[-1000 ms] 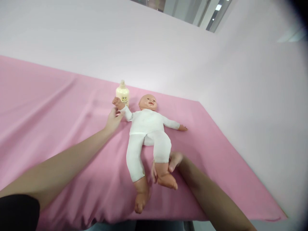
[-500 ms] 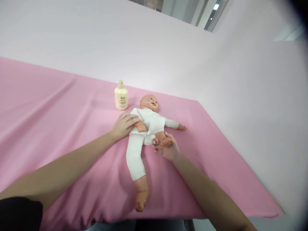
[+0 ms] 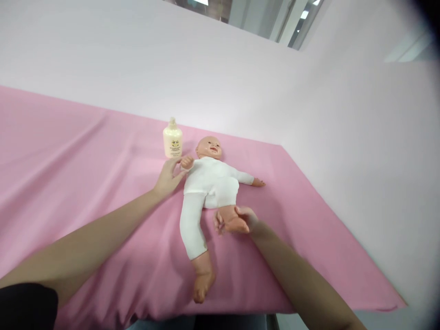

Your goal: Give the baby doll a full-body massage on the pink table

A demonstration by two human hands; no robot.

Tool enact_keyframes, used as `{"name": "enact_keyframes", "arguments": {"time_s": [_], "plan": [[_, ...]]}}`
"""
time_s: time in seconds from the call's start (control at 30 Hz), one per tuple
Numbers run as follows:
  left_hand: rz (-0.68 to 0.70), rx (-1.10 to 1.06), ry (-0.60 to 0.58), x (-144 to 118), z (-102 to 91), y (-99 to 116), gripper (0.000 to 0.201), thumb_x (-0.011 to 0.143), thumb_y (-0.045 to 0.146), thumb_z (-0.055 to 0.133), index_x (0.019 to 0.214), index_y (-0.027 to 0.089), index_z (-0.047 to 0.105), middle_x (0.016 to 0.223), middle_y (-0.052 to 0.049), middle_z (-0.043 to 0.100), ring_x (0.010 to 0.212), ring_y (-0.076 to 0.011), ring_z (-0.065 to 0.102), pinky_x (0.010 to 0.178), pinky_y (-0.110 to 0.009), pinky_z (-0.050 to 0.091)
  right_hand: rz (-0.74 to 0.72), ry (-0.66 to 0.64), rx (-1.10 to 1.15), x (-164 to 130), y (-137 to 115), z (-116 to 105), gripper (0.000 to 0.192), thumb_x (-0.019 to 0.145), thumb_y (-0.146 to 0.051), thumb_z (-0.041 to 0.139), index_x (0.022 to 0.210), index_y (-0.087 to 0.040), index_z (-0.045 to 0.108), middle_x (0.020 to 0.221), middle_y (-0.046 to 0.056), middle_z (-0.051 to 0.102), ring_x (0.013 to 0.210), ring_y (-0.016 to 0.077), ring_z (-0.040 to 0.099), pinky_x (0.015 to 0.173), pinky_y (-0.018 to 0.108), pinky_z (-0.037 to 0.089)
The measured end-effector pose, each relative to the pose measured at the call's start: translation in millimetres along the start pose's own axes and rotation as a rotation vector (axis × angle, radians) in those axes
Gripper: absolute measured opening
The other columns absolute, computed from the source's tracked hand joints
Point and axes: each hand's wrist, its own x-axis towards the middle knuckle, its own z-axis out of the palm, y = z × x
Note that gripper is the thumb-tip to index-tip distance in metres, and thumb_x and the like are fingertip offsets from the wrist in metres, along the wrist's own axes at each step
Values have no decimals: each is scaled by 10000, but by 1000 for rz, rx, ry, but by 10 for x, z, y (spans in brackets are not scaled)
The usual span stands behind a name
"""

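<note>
A baby doll (image 3: 209,183) in a white bodysuit lies on its back, head toward 12 o'clock, one leg stretched toward 6, the other bent up, arms spread.

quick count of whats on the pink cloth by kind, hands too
baby doll: 1
cream bottle: 1
hands: 2, left hand and right hand, each on a doll limb
total: 4, all on the pink cloth

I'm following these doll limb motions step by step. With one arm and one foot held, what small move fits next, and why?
Probably ease the bent leg back out straight. The right hand grips the doll by its foot, knee folded toward the belly, while the left hand holds the raised wrist; the other leg lies flat on the pink sheet.
</note>
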Motion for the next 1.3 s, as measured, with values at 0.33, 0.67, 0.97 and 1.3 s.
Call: {"name": "enact_keyframes", "arguments": {"time_s": [0.33,0.67,0.97,1.3], "plan": [[-462,-434,250,111,28,-472,315,788,452,589,968,224,467,1051,-90,585,981,-234,583,786,-381,502,462,-412,-335,48,-194,130,329,668,-355,754,892,-143,639,943,88,677,1025,239,618,886,326,482],[-460,-383,196,112,47,-454,292,818,436,538,960,181,519,1000,-101,620,965,-230,602,803,-375,493,312,-493,-159,56,-23,-114,487,636,-411,764,997,-120,616,1016,129,626,991,260,604,901,427,461],[119,48,-12,-5,-6,-33,348,853,348,527,1163,190,521,1180,-106,564,1112,-250,498,962,-441,382,-117,134,170,-6,-71,-43,517,759,-678,451,693,-166,469,789,44,521,776,177,565,751,381,511],[408,283,-231,-49,14,102,333,916,323,418,1194,238,581,1194,-107,560,1101,-259,468,962,-447,350,-76,407,287,37,-123,-11,436,810,-595,431,705,-174,468,778,14,509,712,133,556,631,266,515]]}}
